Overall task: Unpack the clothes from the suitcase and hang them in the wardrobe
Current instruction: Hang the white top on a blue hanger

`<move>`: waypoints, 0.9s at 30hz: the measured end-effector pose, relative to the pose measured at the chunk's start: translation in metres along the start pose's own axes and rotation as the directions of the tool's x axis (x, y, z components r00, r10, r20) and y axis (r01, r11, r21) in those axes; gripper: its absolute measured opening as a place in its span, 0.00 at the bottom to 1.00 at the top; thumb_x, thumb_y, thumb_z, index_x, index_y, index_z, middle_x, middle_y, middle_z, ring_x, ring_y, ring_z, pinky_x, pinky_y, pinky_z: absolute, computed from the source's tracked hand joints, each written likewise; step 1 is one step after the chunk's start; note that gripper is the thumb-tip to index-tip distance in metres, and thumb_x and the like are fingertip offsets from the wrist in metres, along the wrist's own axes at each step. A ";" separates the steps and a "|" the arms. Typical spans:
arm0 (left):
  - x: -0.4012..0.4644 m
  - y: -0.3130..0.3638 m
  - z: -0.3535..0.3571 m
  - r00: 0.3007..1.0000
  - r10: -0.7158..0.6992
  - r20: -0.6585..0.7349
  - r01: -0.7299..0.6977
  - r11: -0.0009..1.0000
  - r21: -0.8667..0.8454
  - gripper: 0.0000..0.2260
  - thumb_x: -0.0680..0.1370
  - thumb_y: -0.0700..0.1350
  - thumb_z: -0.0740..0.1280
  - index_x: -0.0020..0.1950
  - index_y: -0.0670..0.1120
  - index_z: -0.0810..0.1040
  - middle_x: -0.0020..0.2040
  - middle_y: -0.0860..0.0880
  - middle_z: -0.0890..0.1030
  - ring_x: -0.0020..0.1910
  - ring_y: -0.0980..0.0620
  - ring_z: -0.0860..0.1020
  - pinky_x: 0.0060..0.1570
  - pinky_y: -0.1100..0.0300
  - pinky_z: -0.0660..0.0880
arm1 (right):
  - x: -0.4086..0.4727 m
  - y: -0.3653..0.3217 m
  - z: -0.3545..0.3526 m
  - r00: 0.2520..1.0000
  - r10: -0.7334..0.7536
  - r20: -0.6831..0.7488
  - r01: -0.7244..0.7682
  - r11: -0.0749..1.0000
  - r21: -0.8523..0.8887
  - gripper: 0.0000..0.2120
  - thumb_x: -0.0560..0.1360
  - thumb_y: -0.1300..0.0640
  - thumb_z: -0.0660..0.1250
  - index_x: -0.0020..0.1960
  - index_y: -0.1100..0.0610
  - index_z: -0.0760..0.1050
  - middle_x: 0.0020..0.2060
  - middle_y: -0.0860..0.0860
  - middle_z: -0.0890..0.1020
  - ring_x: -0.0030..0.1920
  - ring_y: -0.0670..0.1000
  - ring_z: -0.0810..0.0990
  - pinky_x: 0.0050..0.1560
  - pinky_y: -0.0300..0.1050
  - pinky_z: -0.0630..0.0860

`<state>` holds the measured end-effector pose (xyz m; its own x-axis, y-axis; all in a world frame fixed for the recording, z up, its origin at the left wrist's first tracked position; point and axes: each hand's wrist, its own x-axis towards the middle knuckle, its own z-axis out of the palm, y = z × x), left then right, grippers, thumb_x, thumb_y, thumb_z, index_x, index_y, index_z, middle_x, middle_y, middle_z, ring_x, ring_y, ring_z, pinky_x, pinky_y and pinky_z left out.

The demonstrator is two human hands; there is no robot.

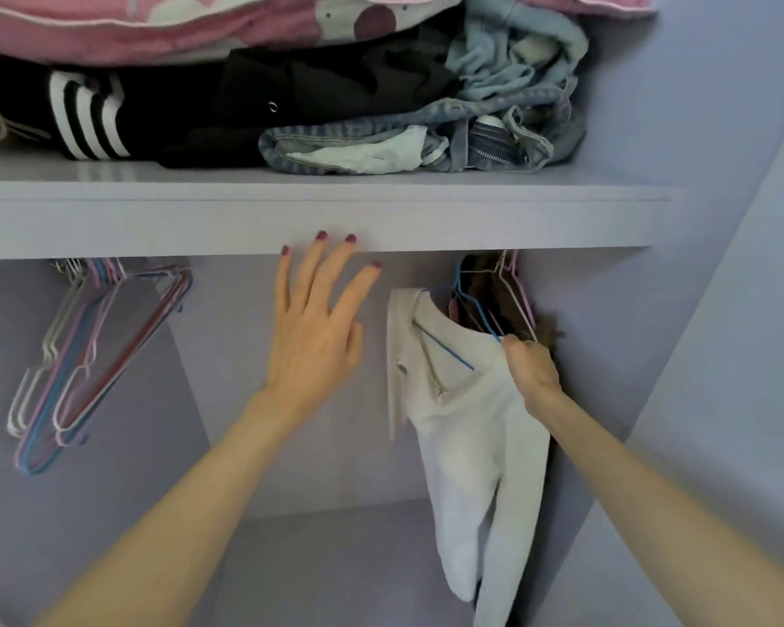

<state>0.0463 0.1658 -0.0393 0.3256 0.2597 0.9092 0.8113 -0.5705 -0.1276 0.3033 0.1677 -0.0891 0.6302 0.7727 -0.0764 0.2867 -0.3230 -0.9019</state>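
Observation:
A white long-sleeved garment (467, 427) hangs on a blue wire hanger (471, 310) at the right end of the wardrobe, under the shelf. My right hand (532, 377) grips the garment's right shoulder, where the hanger's end is. Behind it hang a dark brown garment (494, 287) and a pink hanger. My left hand (318, 328) is raised in the middle of the wardrobe with its fingers spread and straight, the fingertips in front of the shelf's front edge, holding nothing. The suitcase is out of view.
Several bare wire hangers (87, 350) in pink, blue, red and white hang at the left. The lilac shelf (426, 219) above carries folded black clothes, jeans (426, 142) and pink bedding. The wardrobe's right wall (630, 310) stands close to the hung clothes.

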 end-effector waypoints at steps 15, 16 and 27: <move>0.015 -0.008 0.026 0.998 -0.053 0.034 0.042 0.958 0.282 0.36 0.71 0.36 0.61 0.77 0.51 0.51 0.75 0.43 0.51 0.74 0.37 0.46 0.71 0.39 0.40 | 0.051 -0.039 -0.002 0.990 -0.105 -0.089 0.100 0.993 -0.061 0.18 0.78 0.60 0.55 0.66 0.64 0.68 0.63 0.61 0.74 0.60 0.62 0.74 0.58 0.51 0.72; 0.015 -0.008 0.028 0.998 -0.051 0.024 0.042 0.956 0.290 0.36 0.71 0.36 0.61 0.76 0.51 0.50 0.75 0.43 0.51 0.74 0.37 0.46 0.71 0.39 0.39 | 0.052 -0.038 -0.001 0.989 -0.106 -0.100 0.100 0.993 -0.059 0.18 0.78 0.60 0.55 0.65 0.65 0.69 0.62 0.61 0.75 0.60 0.62 0.74 0.59 0.52 0.72; 0.016 -0.003 0.039 0.995 -0.078 -0.067 0.094 0.949 0.300 0.36 0.71 0.35 0.60 0.75 0.51 0.51 0.74 0.43 0.53 0.75 0.38 0.44 0.71 0.38 0.40 | 0.064 -0.038 0.011 0.984 -0.107 -0.145 0.119 0.990 0.076 0.17 0.80 0.58 0.55 0.63 0.66 0.70 0.61 0.62 0.75 0.60 0.62 0.74 0.57 0.49 0.71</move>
<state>0.0678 0.2024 -0.0401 0.2283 0.2502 0.9409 0.9464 -0.2838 -0.1542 0.3251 0.2351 -0.0642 0.6941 0.7150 0.0831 0.3039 -0.1865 -0.9343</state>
